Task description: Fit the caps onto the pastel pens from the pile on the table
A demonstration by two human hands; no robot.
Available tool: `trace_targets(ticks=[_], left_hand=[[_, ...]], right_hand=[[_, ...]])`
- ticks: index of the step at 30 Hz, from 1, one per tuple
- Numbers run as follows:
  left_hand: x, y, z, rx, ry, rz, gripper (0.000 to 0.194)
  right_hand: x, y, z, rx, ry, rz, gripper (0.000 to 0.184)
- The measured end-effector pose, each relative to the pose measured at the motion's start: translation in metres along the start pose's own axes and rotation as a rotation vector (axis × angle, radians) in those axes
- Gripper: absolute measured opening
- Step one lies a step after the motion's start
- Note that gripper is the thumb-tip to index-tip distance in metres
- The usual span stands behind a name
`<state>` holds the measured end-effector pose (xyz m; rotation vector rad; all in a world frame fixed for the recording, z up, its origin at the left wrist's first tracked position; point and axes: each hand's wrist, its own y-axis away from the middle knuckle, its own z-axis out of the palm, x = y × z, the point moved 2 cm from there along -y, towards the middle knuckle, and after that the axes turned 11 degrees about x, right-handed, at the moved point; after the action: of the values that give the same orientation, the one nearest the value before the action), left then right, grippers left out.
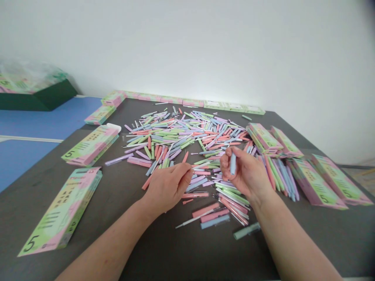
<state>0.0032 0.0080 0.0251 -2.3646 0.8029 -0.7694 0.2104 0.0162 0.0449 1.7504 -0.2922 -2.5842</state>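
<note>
Pale blue is the pen barrel that we find in the right hand, as seen in the head view. That hand is half curled, thumb and fingers closed about the barrel, which stands nearly upright. The left hand is turned back upward, its thumb and forefinger pinching a thin white refill that points toward the right hand; the other fingers are hidden from us. Beyond both hands we note a heap of pen parts in pink, green, blue and lilac, spread over the dark table. Beside the right forearm lies a row of pens, near several printed cartons. We record further cartons at the left and a line of boxes along the far edge, next to the white wall.
</note>
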Motion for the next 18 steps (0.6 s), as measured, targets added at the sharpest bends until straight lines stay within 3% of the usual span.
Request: trace_targets(ticks=[4,7,13,18], left_hand=[[0.0,-0.001,0.001,-0.022,-0.033,-0.018,0.022],[0.0,-0.001,0.003,-0.048,-0.049,-0.032,0.023],[0.002,-0.002,0.005,-0.171,-0.068,-0.04,0.026],[0.006,-0.001,0.004,-0.219,-0.005,-0.047,0.03]], right_hand=[[0.009,0.009,0.011,-0.13,-0.03,0.083,0.014],[0.015,0.015,0.013,-0.169,0.012,0.027,0.022],[0.025,0.014,0.011,-0.021,0.206,-0.185,0.019],[0.029,0.007,0.006,-0.022,0.189,-0.174,0.021]])
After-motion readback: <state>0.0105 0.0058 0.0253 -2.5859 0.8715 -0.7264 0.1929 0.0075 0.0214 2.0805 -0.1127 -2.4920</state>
